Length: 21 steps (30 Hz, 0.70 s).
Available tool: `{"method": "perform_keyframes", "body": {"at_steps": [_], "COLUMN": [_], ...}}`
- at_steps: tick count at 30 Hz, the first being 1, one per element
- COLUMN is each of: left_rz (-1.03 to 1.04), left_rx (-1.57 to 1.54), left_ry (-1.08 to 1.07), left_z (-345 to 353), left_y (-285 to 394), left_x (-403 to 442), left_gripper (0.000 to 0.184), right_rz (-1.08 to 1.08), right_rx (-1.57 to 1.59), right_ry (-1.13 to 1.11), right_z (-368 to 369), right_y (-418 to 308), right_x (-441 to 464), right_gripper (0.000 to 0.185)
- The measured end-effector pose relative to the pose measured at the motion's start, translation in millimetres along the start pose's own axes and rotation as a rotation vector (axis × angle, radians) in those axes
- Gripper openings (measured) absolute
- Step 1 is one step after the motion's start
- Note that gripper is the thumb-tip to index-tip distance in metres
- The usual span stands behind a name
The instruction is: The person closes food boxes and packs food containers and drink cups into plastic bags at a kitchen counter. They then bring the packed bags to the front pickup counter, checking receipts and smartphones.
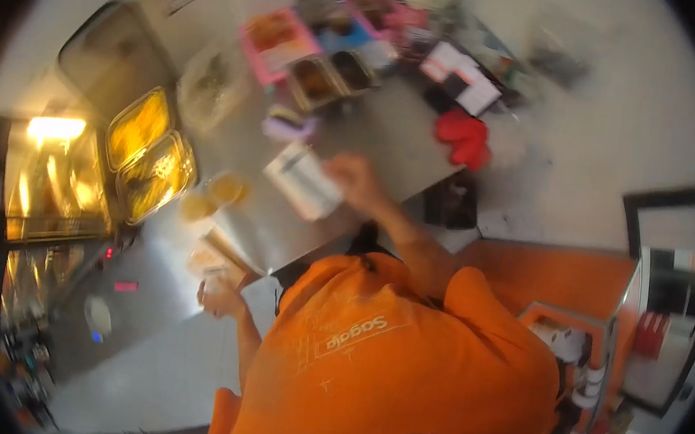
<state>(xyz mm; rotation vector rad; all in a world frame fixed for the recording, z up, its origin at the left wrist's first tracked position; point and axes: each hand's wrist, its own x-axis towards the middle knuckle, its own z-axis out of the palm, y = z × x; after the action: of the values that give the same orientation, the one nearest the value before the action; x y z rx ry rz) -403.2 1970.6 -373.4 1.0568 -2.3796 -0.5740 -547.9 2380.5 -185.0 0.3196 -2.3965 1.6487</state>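
My right hand [355, 180] is closed at the right edge of a white packet with printed lettering [304, 182], above the metal counter. Lower on the left, my left hand [223, 297] has its fingers curled round the near end of a pale, paper-like packet [213, 259] with a brown strip along it. Motion blur hides its exact kind. Between the hands and the warmer are two round yellowish items [228, 187], perhaps small cups. Just beyond the white packet sits a small purple item [289, 123].
Metal trays of yellow food [157, 175] stand on the left beside a lit glass warmer [57, 179]. Pink-rimmed containers [276, 39] and dark-filled metal tubs [316, 82] line the counter's back. A red cloth-like item [463, 138] lies at the right edge.
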Motion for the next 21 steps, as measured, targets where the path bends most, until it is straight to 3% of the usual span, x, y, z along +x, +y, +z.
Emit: {"method": "perform_keyframes", "body": {"at_steps": [1, 2, 3, 4, 5, 7, 8, 9, 10, 12, 13, 14, 16, 18, 19, 21], "left_rz": [-0.097, -0.192, -0.142, -0.097, -0.059, 0.131, 0.215, 0.191, 0.147, 0.064, -0.051, -0.261, -0.471, -0.515, -0.416, -0.219], "left_rx": [0.113, 0.228, 0.165, 0.107, 0.051, -0.154, -0.264, -0.4, -0.417, -0.444, -0.426, -0.432, -0.524, -0.503, -0.526, -0.601], "left_ry": [-0.024, -0.06, -0.058, -0.053, -0.049, -0.067, -0.071, -0.228, -0.386, -0.704, -0.837, -0.946, -1.005, -0.872, -0.78, -0.491], "left_z": [-18, -39, -35, -35, -31, -17, -7, -2, 4, 14, 23, 30, 42, 50, 61, 62], "left_y": [42, 86, 104, 116, 125, 140, 148, 155, 169, 195, 204, 212, 221, 229, 218, 223], "left_x": [-11, -23, -33, -41, -45, -58, -67, -73, -78, -84, -86, -84, -79, -72, -66, -64], "left_gripper": [0.061, 0.061, 0.059, 0.056, 0.054, 0.052, 0.051, 0.055, 0.058, 0.063, 0.077, 0.092, 0.104, 0.103, 0.098, 0.07], "right_rz": [0.127, 0.001, 0.184, 0.04, 0.125, 0.223, 0.277, 0.326, 0.371, 0.289, 0.306, 0.323, 0.349, 0.361, 0.36, 0.277], "right_rx": [0.041, -0.159, -0.101, -0.352, -0.482, -0.644, -0.677, -0.706, -0.732, -0.698, -0.696, -0.696, -0.737, -0.764, -0.771, -0.839], "right_ry": [0.345, 0.556, 0.763, 0.941, 1.281, 1.296, 1.156, 1.011, 0.865, 0.805, 0.778, 0.752, 0.68, 0.63, 0.611, 0.54], "right_z": [-48, -112, -170, -226, -271, -354, -388, -418, -440, -470, -477, -483, -480, -472, -469, -475], "right_y": [18, 54, 71, 93, 137, 184, 202, 217, 233, 255, 256, 256, 241, 224, 219, 223], "right_x": [0, 0, -7, -14, -15, -38, -47, -51, -51, -30, -15, 0, 36, 68, 83, 111], "right_gripper": [0.022, 0.025, 0.024, 0.023, 0.019, 0.016, 0.017, 0.017, 0.018, 0.024, 0.025, 0.026, 0.027, 0.028, 0.029, 0.032]}}
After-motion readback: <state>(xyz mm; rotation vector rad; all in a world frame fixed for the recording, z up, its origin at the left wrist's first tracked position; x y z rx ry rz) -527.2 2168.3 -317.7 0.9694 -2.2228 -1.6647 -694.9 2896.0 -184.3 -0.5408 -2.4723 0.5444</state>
